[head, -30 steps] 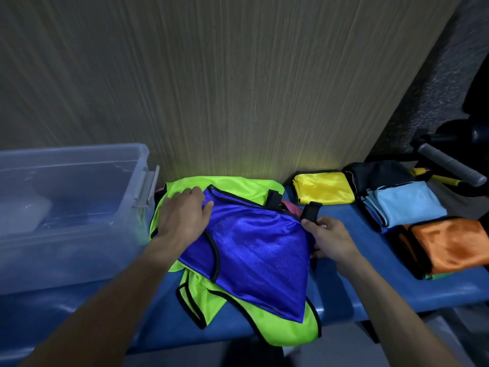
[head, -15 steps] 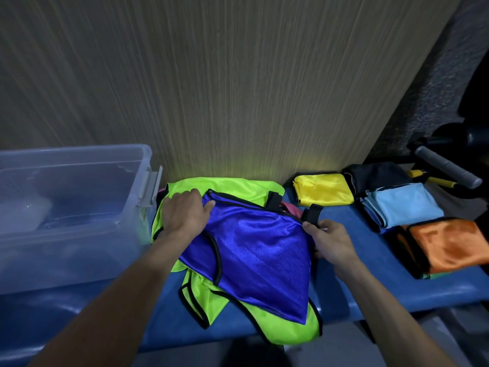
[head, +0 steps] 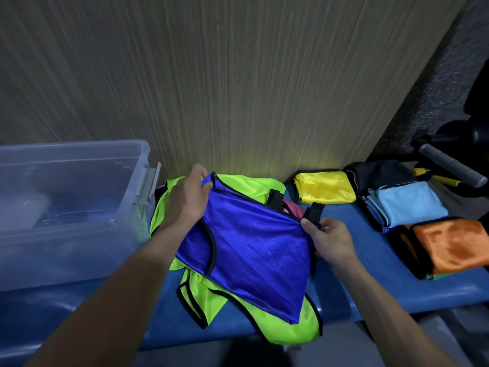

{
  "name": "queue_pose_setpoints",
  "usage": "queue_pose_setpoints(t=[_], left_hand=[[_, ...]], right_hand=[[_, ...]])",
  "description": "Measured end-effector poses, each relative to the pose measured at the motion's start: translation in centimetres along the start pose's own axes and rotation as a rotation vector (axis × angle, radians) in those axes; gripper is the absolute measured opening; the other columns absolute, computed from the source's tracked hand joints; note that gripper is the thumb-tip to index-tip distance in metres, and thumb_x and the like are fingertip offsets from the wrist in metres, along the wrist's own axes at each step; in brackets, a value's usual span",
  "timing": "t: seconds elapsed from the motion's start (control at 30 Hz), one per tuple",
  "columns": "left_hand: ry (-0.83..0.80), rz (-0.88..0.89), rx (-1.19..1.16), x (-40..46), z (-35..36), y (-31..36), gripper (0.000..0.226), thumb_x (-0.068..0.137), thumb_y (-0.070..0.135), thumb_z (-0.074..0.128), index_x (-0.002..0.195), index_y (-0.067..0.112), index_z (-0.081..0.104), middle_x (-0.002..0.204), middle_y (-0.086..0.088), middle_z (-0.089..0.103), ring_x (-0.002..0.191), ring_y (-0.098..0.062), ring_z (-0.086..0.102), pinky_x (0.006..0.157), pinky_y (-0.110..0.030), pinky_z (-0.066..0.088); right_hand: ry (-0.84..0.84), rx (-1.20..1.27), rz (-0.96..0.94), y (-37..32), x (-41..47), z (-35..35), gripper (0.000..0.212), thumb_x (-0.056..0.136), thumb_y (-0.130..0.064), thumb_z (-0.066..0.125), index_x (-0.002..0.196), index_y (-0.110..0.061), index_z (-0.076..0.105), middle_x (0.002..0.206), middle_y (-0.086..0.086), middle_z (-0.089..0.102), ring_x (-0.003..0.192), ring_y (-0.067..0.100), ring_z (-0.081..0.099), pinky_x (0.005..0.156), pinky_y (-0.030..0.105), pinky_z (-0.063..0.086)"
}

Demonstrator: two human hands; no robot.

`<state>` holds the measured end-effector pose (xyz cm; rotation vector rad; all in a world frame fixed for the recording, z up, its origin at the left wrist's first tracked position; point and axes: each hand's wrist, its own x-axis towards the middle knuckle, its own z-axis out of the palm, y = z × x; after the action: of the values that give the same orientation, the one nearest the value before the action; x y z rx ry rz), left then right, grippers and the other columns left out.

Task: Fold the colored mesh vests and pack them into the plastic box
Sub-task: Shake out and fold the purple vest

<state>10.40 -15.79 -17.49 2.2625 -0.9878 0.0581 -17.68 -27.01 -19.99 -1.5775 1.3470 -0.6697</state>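
On the blue bench [head: 370,282], both hands pinch the shiny blue mesh vest [head: 254,250]: left hand [head: 189,200] its far corner, right hand [head: 328,239] its right edge. Left, the clear plastic box [head: 79,234] holds something pale, blurred.

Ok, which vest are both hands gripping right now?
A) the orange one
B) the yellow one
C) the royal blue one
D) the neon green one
C: the left hand and right hand pinch opposite edges of the blue vest, which lies on the neon green vest.
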Motion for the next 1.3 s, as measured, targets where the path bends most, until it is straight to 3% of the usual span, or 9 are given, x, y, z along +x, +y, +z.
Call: queue_pose_setpoints(t=[0.13, 0.27, 0.4, 0.5, 0.6, 0.7, 0.8, 1.1, 1.3], left_hand=[[0.033, 0.178, 0.268, -1.2, 0.2, 1.1, 0.031, 0.098, 0.030, 0.063, 0.126, 0.018, 0.055, 0.120, -0.007, 0.059, 0.109, -0.031, 0.055, 0.087, -0.044, 0.044], [-0.024, 0.582, 0.132, -5.5, 0.5, 4.5, 0.033, 0.100, 0.043, 0.051, 0.123, 0.021, 0.056, 0.123, -0.002, 0.053, 0.111, -0.024, 0.048, 0.095, -0.046, 0.045], [-0.594, 0.611, 0.430, -8.6, 2.7, 3.5, 0.077, 0.094, 0.079, 0.021, 0.160, 0.044, 0.001, 0.170, 0.006, -0.013, 0.156, -0.026, -0.015, 0.124, -0.056, -0.005], [-0.505, 0.692, 0.370, -8.7, 2.1, 3.7, 0.081, 0.094, 0.080, 0.019, 0.159, 0.044, -0.010, 0.167, 0.007, -0.027, 0.152, -0.023, -0.030, 0.122, -0.054, -0.017], [-0.549, 0.755, 0.287, -11.0, 0.8, 5.6, 0.087, 0.092, 0.083, 0.028, 0.162, 0.039, -0.001, 0.168, 0.008, -0.021, 0.154, -0.020, -0.024, 0.125, -0.050, -0.012], [-0.567, 0.813, 0.321, -15.2, 0.3, 7.5, 0.100, 0.081, 0.091, 0.037, 0.157, 0.026, 0.027, 0.165, 0.001, 0.018, 0.151, -0.029, 0.016, 0.123, -0.050, 0.020], [-0.411, 0.871, 0.372, -19.2, 0.4, 9.3, 0.087, 0.074, 0.087, 0.047, 0.124, 0.017, 0.049, 0.125, -0.001, 0.046, 0.108, -0.028, 0.048, 0.089, -0.046, 0.046], [-0.319, 0.791, 0.462, -21.2, 0.8, 9.7, 0.035, 0.061, 0.036, 0.076, 0.084, 0.022, 0.053, 0.076, -0.001, 0.055, 0.063, -0.025, 0.056, 0.051, -0.034, 0.042], [-0.394, 0.597, -0.087, -21.1, -2.1, 11.0, 0.016, 0.091, 0.040, 0.048, 0.090, 0.026, 0.040, 0.082, 0.006, 0.054, 0.074, -0.022, 0.056, 0.062, -0.041, 0.048]], right_hand=[[0.018, -0.026, 0.004, 0.0, 0.2, 0.1, 0.037, 0.091, -0.042, 0.074, 0.075, -0.013, 0.058, 0.065, 0.002, 0.057, 0.068, 0.023, 0.060, 0.068, 0.049, 0.057], [0.009, -0.056, -0.004, -0.1, 0.3, 0.1, 0.038, 0.091, -0.043, 0.074, 0.081, -0.009, 0.061, 0.068, 0.006, 0.061, 0.069, 0.026, 0.063, 0.065, 0.047, 0.057], [0.016, -0.063, -0.020, -0.5, 0.1, 0.2, 0.036, 0.087, -0.044, 0.077, 0.086, -0.011, 0.061, 0.075, 0.006, 0.067, 0.070, 0.029, 0.068, 0.068, 0.052, 0.060], [-0.002, -0.006, -0.016, -0.4, -0.2, 0.2, 0.032, 0.083, -0.038, 0.082, 0.090, -0.020, 0.057, 0.087, 0.001, 0.068, 0.083, 0.024, 0.069, 0.076, 0.052, 0.061], [0.009, 0.040, -0.014, -0.1, -0.4, 0.1, 0.030, 0.084, -0.030, 0.082, 0.092, -0.021, 0.055, 0.088, 0.001, 0.068, 0.086, 0.024, 0.068, 0.079, 0.054, 0.060], [0.033, 0.079, -0.002, -0.1, -0.6, 0.1, 0.029, 0.085, -0.025, 0.082, 0.091, -0.017, 0.054, 0.077, 0.001, 0.063, 0.074, 0.023, 0.061, 0.074, 0.048, 0.057], [0.059, 0.083, -0.014, -0.1, -0.6, 0.1, 0.029, 0.083, -0.023, 0.082, 0.089, -0.016, 0.054, 0.074, 0.003, 0.061, 0.071, 0.024, 0.058, 0.068, 0.043, 0.053], [0.049, 0.208, 0.058, -0.4, -1.4, -1.3, 0.030, 0.086, -0.018, 0.080, 0.099, -0.018, 0.053, 0.101, 0.013, 0.068, 0.076, 0.025, 0.066, 0.043, 0.027, 0.048], [0.084, 0.269, 0.081, -2.6, -2.3, -5.1, 0.038, 0.087, -0.009, 0.074, 0.118, -0.009, 0.050, 0.072, 0.007, 0.060, 0.047, 0.015, 0.056, 0.040, 0.025, 0.043]])
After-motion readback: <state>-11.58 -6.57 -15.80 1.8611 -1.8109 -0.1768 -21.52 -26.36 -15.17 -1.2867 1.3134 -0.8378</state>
